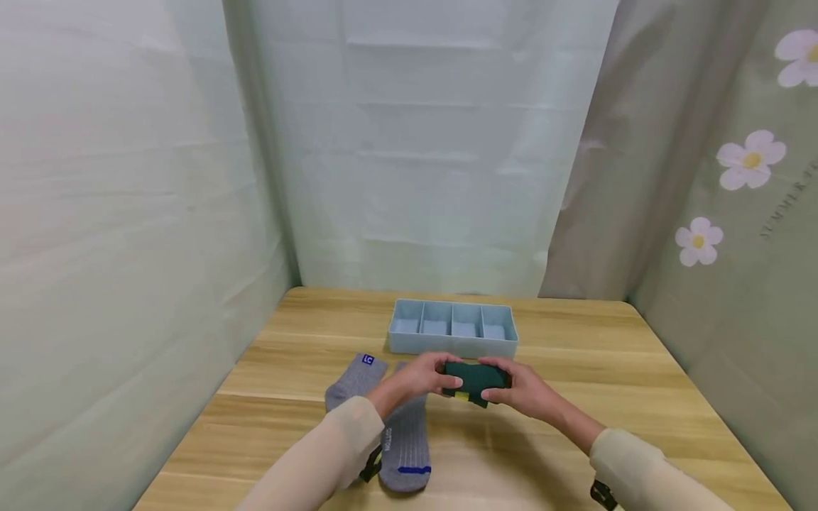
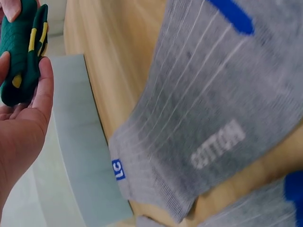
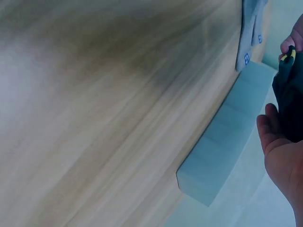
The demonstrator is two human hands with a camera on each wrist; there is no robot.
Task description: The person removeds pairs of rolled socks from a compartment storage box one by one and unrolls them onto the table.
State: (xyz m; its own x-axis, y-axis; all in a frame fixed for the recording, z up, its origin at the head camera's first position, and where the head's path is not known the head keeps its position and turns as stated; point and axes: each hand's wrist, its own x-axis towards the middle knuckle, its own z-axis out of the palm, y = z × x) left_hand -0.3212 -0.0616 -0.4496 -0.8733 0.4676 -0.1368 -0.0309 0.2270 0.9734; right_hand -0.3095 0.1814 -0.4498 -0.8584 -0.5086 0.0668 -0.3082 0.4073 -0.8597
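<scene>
Both hands hold a folded bundle of dark green sock point(image 1: 474, 380) with yellow marks, raised above the table. My left hand point(image 1: 427, 375) grips its left end, thumb in front and fingers behind. At the other end, my right hand point(image 1: 527, 390) pinches the bundle in the same way. Beneath and beside the left forearm lie two grey socks: one point(image 1: 409, 443) with a blue stripe and white lettering, the other point(image 1: 355, 380) with a blue LC label. In the left wrist view the green sock point(image 2: 19, 52) appears as a thick roll with yellow bands.
A pale blue box point(image 1: 454, 345) with several compartments in a row stands on the wooden table point(image 1: 594, 397), just beyond the hands. Pale curtains point(image 1: 415, 177) hang behind and on both sides; the right one bears white flowers point(image 1: 698, 241).
</scene>
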